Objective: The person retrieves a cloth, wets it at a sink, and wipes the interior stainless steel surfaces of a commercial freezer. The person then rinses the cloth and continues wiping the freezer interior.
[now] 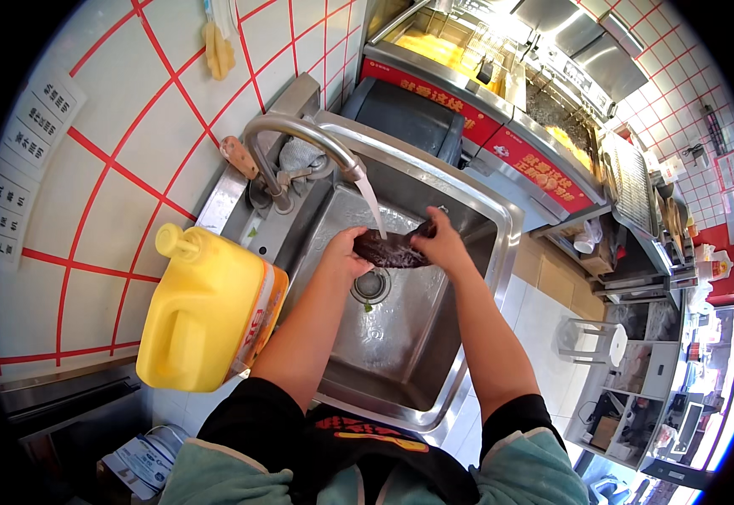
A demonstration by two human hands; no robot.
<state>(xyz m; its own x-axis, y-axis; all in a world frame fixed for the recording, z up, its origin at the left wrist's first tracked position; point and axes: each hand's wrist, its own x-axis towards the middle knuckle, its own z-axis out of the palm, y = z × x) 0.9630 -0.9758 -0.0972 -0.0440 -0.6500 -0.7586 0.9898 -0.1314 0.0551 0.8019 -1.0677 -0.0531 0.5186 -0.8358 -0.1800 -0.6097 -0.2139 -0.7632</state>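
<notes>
Both my hands hold a dark, wet, elongated object (392,251), possibly an eggplant, across the stainless steel sink (405,334). My left hand (344,252) grips its left end, thumb on the near side. Around the right end curls my right hand (441,243), which partly hides it. Water (370,201) pours from the curved metal faucet (300,126) onto the object's upper side. Below it lies the round drain (370,286), with a small green scrap (367,307) at its edge.
A yellow jug with a pump (206,309) stands left of the sink. A grey cloth (302,154) and an orange speckled handle (238,156) are by the faucet. Beyond the sink are a dark bin (401,117) and fryers (442,50). A white stool (594,341) stands at right.
</notes>
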